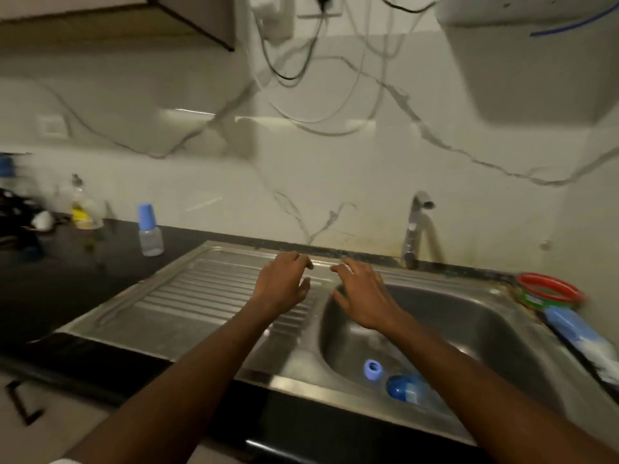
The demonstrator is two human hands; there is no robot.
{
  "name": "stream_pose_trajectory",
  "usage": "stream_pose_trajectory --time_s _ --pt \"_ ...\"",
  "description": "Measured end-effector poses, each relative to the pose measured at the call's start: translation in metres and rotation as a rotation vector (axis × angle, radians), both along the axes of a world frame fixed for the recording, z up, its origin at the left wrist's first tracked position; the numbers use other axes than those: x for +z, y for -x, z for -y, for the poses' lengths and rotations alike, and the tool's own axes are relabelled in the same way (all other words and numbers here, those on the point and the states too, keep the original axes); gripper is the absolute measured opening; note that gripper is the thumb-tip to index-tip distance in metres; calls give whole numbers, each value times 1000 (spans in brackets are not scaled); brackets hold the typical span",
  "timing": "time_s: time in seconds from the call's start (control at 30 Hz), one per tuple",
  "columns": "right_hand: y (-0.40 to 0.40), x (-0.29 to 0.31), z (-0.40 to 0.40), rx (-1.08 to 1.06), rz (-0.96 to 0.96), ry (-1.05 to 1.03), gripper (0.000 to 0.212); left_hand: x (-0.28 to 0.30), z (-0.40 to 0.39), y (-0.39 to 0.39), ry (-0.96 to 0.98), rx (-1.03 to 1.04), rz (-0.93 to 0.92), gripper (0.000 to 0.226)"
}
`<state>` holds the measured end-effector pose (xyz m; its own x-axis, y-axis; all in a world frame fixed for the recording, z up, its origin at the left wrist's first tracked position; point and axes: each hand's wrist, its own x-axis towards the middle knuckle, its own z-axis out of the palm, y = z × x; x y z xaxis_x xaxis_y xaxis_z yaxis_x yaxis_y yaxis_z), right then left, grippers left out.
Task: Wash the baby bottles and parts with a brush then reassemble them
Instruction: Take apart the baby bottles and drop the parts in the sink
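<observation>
Spanning the dark tabletop, a steel sink is seen, over whose ribbed drainer and basin edge the left hand and right hand are held empty, fingers loosely spread. One capped baby bottle is stood well apart on the tabletop, while a blue ring and a blue-capped part are left lying in the basin. No brush can be identified, so parts could be missed or washed unscrubbed, and wet pieces may be dropped.

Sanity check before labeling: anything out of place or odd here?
Mildly: a blue ring and a blue-capped bottle lie loose in the sink basin, the bottle on its side. Another capped bottle stands upright on the counter. Both hands empty.
</observation>
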<state>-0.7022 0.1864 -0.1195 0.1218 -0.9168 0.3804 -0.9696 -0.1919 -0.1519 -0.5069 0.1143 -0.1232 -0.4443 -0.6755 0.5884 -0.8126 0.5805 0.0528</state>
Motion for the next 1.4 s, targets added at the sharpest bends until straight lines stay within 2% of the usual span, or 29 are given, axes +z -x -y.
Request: stream_pose_trajectory --time_s 0.27,0.33,0.47,0.5,0.6,0.73,0.83,0.9,0.97,1.07,1.13,1.27,1.4 --pt "-175 15 99 211 -46 21 55 -4 66 -157 31 290 -232 32" --pt "-214 15 124 246 -31 23 54 -10 85 -190 -7 349 -362 30" --pt "-286 17 183 304 -41 -9 56 -18 127 -242 -75 516 -738 32" --pt "-303 19 197 314 -60 -11 58 -21 142 -254 -71 568 -776 35" --pt "-344 26 234 344 -107 8 61 -24 183 -283 -38 667 -822 45" --pt "-381 34 280 359 -12 -18 68 -25 224 -303 -44 747 -777 57" --pt "-404 31 311 362 127 -41 73 -36 249 -317 -42 619 -814 58" --pt "-417 24 328 346 280 -52 72 -46 260 -320 -44 464 -845 36" --pt "-428 16 338 349 459 -61 64 -49 264 -319 -2 408 -786 15" --pt "-433 9 339 316 620 -35 49 -50 263 -317 52 418 -703 17" --pt "-427 9 333 311 658 -3 43 -48 259 -314 82 412 -698 18" --pt "-385 21 311 259 694 33 37 -31 247 -289 59 273 -766 22" --pt "-333 30 276 204 706 39 40 -23 218 -249 14 91 -691 23"
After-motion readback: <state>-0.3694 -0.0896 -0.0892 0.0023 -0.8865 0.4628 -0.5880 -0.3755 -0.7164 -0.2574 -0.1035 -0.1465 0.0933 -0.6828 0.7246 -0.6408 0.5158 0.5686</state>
